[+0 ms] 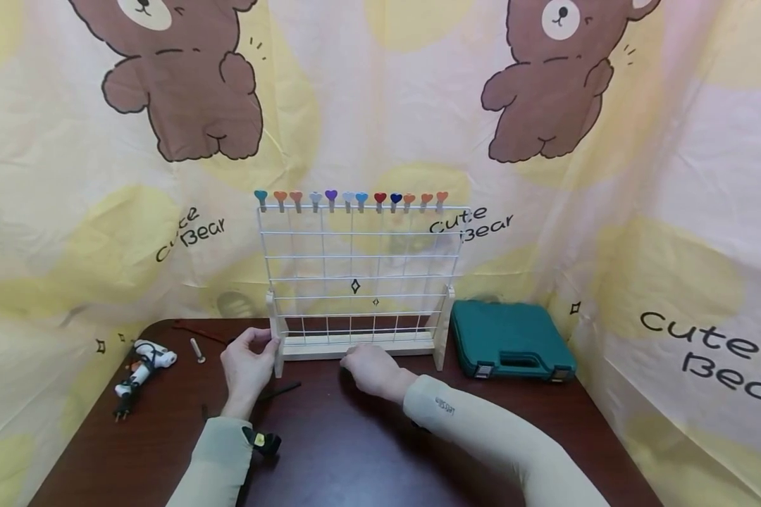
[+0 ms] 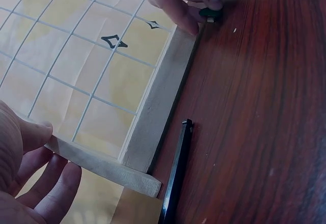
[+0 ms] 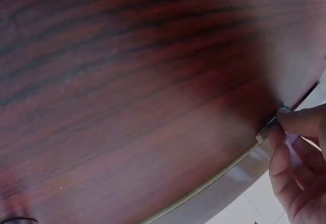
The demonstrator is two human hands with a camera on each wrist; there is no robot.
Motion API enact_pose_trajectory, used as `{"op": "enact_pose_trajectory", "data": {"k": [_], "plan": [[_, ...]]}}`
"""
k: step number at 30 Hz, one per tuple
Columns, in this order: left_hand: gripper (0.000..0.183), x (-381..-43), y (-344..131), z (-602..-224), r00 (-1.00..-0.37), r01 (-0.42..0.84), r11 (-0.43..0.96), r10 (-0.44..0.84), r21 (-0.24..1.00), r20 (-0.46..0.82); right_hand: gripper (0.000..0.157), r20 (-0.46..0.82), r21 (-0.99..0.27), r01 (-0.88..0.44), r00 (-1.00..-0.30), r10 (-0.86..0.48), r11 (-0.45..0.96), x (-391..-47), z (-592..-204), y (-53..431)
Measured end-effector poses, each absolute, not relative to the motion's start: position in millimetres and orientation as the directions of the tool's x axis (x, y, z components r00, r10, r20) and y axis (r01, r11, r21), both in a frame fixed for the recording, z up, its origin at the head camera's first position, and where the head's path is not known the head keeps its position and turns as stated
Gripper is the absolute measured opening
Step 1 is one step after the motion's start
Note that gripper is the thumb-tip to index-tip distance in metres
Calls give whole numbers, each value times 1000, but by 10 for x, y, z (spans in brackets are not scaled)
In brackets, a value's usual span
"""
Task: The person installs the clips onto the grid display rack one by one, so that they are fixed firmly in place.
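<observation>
A white wire grid rack stands upright in a pale wooden base (image 1: 355, 348) at the back of the table. Several heart-topped clothespins (image 1: 331, 196) in various colours line its top wire. My left hand (image 1: 247, 366) grips the rack's left wooden upright (image 2: 102, 160), thumb on one side and fingers on the other. At the base's front edge, near its middle, my right hand (image 1: 373, 370) pinches a small green-topped clip (image 2: 210, 14) between thumb and fingers. Those fingers hide most of the clip. Close to the left upright lies a thin black stick (image 2: 175, 173).
To the right of the rack lies a closed green plastic case (image 1: 514, 334). At the table's left edge sits a white tool (image 1: 147, 362) with a black plug and cord. A pale bolt-like piece (image 1: 196, 350) lies nearby. A bear-print curtain (image 1: 380, 91) hangs behind the table.
</observation>
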State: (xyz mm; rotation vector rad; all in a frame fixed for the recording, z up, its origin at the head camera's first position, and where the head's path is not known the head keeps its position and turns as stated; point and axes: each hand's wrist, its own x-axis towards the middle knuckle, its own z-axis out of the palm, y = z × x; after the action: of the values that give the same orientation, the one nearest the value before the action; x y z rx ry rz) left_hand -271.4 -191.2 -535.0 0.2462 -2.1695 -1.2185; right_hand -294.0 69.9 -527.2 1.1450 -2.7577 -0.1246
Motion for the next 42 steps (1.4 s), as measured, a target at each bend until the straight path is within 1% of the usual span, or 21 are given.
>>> {"op": "enact_pose_trajectory", "data": {"k": [2, 4, 6, 9, 12, 16, 18, 21, 22, 24, 27, 29, 34, 37, 40, 42], "plan": [[12, -2715, -1907, -5354, -786, 137, 553, -444, 822, 430, 23, 96, 115, -691, -707, -700, 714, -2958, -5288, 723], [12, -2712, -1900, -5353, -789, 137, 549, -443, 824, 426, 18, 84, 67, -692, -713, -696, 718, -2969, -5268, 763], [12, -2709, -1896, -5351, -789, 134, 549, -444, 825, 424, 16, 98, 3, -706, -705, -703, 708, -2966, -5194, 819], [13, -2700, -1891, -5350, -789, 132, 549, -446, 826, 422, 17, 199, -115, -747, -663, -722, 654, -2944, -4986, 945], [13, -2699, -1892, -5351, -791, 130, 550, -444, 825, 421, 20, 373, -263, -790, -612, -698, 553, -2918, -4652, 1129], [13, -2705, -1905, -5337, -788, 140, 553, -440, 821, 431, 21, 566, -476, -799, -598, -568, 367, -2906, -4032, 1444], [12, -2712, -1913, -5327, -784, 148, 557, -438, 817, 440, 21, 643, -532, -803, -589, -490, 268, -2948, -3696, 1612], [12, -2722, -1928, -5322, -778, 154, 565, -436, 811, 452, 21, 764, -513, -841, -538, -357, 172, -3078, -3245, 1854], [12, -2727, -1931, -5322, -778, 154, 568, -435, 808, 454, 20, 793, -500, -851, -525, -310, 164, -3132, -3113, 1931], [12, -2739, -1932, -5328, -779, 152, 567, -435, 809, 451, 19, 828, -498, -852, -522, -203, 158, -3237, -2886, 2074], [12, -2755, -1924, -5344, -782, 148, 563, -437, 813, 445, 18, 830, -533, -831, -550, -93, 161, -3348, -2624, 2231], [12, -2760, -1924, -5356, -783, 145, 562, -438, 815, 441, 20, 807, -574, -805, -587, -63, 150, -3446, -2554, 2317], [12, -2767, -1925, -5358, -788, 144, 563, -433, 814, 438, 21, 737, -660, -742, -670, -92, 116, -3650, -2573, 2452], [12, -2767, -1924, -5356, -788, 142, 557, -437, 818, 434, 23, 691, -701, -702, -712, -126, 128, -3660, -2571, 2448], [12, -2766, -1927, -5354, -791, 131, 552, -442, 823, 423, 29, 654, -724, -667, -745, -132, 175, -3633, -2585, 2440], [13, -2762, -1933, -5352, -799, 119, 549, -442, 828, 407, 34, 665, -708, -664, -741, -89, 242, -3572, -2638, 2437]]}}
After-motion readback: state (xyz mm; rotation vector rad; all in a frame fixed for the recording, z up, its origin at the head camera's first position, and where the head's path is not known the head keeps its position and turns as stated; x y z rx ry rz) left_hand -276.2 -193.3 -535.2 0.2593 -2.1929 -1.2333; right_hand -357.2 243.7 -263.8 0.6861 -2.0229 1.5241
